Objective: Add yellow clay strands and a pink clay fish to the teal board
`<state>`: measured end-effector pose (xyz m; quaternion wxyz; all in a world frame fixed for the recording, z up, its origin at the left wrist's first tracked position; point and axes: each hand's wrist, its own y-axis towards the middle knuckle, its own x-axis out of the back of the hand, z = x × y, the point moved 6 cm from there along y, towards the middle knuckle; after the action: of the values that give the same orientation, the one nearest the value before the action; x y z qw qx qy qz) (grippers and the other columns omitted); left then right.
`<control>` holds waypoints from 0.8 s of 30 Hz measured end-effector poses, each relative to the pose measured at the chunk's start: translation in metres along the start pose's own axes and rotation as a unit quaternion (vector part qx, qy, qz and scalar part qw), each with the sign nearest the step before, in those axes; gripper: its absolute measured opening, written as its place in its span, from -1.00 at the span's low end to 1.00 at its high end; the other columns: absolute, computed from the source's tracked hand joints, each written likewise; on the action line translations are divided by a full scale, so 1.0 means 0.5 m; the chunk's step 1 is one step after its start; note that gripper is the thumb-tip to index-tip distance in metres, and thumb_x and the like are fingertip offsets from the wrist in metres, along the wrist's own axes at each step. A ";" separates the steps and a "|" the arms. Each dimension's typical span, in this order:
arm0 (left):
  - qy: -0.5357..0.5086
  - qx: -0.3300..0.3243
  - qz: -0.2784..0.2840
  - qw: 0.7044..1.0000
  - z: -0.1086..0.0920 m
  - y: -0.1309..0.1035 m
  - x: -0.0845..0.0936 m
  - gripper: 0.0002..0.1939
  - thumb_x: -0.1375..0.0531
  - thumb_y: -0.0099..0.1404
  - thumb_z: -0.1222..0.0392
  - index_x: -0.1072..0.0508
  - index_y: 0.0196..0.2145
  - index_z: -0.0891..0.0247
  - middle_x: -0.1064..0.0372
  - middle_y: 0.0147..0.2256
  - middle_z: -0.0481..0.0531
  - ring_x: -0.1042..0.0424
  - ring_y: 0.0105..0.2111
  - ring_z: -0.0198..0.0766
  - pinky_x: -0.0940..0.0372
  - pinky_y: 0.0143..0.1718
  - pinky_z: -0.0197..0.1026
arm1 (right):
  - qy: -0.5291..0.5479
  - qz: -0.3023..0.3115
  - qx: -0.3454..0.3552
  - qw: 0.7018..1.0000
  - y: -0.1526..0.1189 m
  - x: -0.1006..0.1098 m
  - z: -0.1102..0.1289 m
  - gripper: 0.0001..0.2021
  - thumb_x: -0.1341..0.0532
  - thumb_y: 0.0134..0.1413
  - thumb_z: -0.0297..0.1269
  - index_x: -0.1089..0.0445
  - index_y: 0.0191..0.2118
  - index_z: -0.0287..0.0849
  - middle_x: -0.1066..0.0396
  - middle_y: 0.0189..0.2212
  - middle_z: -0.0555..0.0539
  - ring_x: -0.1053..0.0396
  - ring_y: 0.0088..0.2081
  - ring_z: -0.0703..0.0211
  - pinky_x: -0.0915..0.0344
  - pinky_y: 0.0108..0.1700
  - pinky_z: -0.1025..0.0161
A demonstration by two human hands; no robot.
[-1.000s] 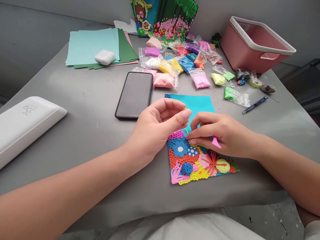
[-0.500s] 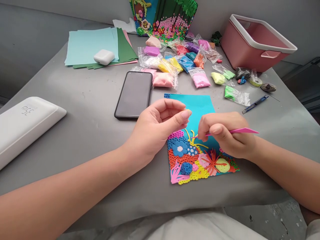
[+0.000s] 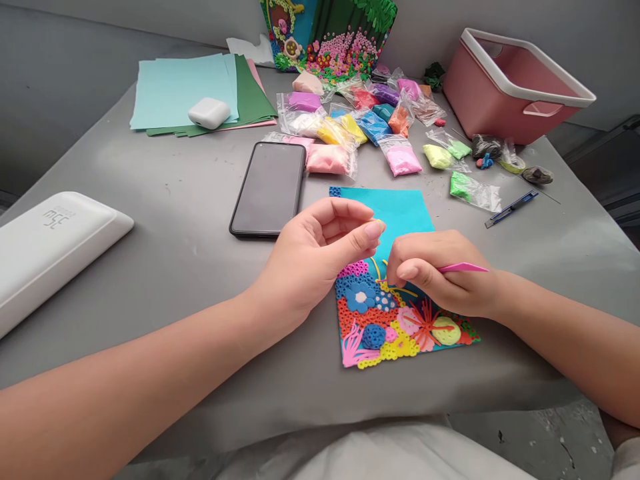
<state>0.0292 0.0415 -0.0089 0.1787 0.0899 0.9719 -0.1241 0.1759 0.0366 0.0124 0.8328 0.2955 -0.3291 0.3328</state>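
Decorated blue card (image 3: 395, 210) lies on the worktop (image 3: 175, 280). Right hand (image 3: 445, 273) is over it, fingers wrapped round a pink tool (image 3: 465, 267); left hand (image 3: 320, 250) has its fingers pinching a tiny yellow bit (image 3: 382, 224). Phone's (image 3: 270, 187) just past that, then bagged clay (image 3: 327, 160), pink bin (image 3: 480, 100) way back.

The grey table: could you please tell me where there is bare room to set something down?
The table is bare between the white device and smartphone, and just nearer than the clay picture. It is crowded where clay bags spread from smartphone to pink basket, and beneath left hand and right hand.
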 end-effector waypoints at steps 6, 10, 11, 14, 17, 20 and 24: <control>0.009 0.001 0.004 1.000 0.002 0.001 0.000 -0.68 -0.51 0.06 0.21 -0.49 -0.28 0.24 -0.52 -0.34 -0.11 -0.51 -0.31 -0.38 -0.42 -0.18 -0.31 | 0.134 -0.089 -0.037 0.986 0.001 0.036 0.000 -0.40 0.19 0.47 0.08 -0.40 -0.38 -0.16 -0.42 -0.40 -0.06 -0.38 -0.31 0.21 -0.29 -0.22 0.22; 0.019 0.010 0.020 1.000 0.002 -0.001 -0.005 -0.68 -0.51 0.05 0.26 -0.50 -0.28 0.24 -0.53 -0.35 -0.12 -0.50 -0.32 -0.39 -0.40 -0.24 -0.35 | 0.118 -0.248 -0.027 0.961 -0.007 0.078 0.001 -0.69 -0.07 0.44 -0.15 -0.49 -0.26 -0.12 -0.38 -0.39 -0.02 -0.36 -0.33 0.23 -0.30 -0.25 0.21; 0.022 0.014 0.032 0.999 0.002 -0.002 -0.008 -0.68 -0.51 0.05 0.27 -0.50 -0.28 0.24 -0.54 -0.35 -0.11 -0.51 -0.31 -0.39 -0.40 -0.24 -0.35 | 0.082 -0.251 -0.025 0.964 -0.007 0.078 0.005 -0.78 -0.14 0.40 -0.22 -0.52 -0.21 -0.11 -0.39 -0.41 -0.01 -0.35 -0.37 0.25 -0.30 -0.29 0.23; 0.025 0.023 0.067 0.997 0.002 -0.005 -0.019 -0.67 -0.51 0.05 0.28 -0.50 -0.26 0.23 -0.57 -0.34 -0.09 -0.54 -0.29 -0.35 -0.41 -0.21 -0.33 | -0.001 -0.205 0.003 0.979 -0.002 0.068 0.023 -0.86 -0.29 0.26 -0.32 -0.60 -0.13 -0.03 -0.44 -0.39 -0.01 -0.38 -0.37 0.25 -0.36 -0.31 0.25; 0.022 0.025 0.076 0.997 0.002 -0.006 -0.020 -0.67 -0.50 0.06 0.26 -0.49 -0.26 0.22 -0.58 -0.34 -0.07 -0.57 -0.27 -0.29 -0.43 -0.17 -0.27 | -0.006 -0.178 0.014 0.984 0.000 0.063 0.031 -0.82 -0.33 0.21 -0.38 -0.62 -0.13 0.02 -0.49 -0.34 -0.02 -0.43 -0.33 0.25 -0.43 -0.26 0.26; 0.015 0.026 0.077 0.997 0.005 -0.005 -0.019 -0.67 -0.50 0.08 0.21 -0.50 -0.24 0.21 -0.59 -0.32 -0.06 -0.59 -0.23 -0.24 -0.44 -0.12 -0.22 | 0.004 -0.180 0.012 0.984 -0.001 0.065 0.030 -0.78 -0.35 0.18 -0.41 -0.63 -0.11 0.04 -0.51 -0.30 -0.04 -0.46 -0.29 0.25 -0.45 -0.23 0.28; 0.011 0.023 0.079 0.997 0.007 -0.003 -0.018 -0.68 -0.49 0.10 0.18 -0.50 -0.24 0.20 -0.59 -0.31 -0.05 -0.59 -0.21 -0.23 -0.45 -0.10 -0.20 | 0.002 -0.181 -0.007 0.983 0.000 0.066 0.023 -0.77 -0.35 0.18 -0.41 -0.62 -0.11 0.07 -0.53 -0.27 -0.03 -0.47 -0.28 0.23 -0.46 -0.24 0.25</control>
<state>0.0382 0.0379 -0.0086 0.1750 0.1720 0.9605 -0.1310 0.1906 0.0403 0.0438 0.8819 0.3440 -0.2707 0.1748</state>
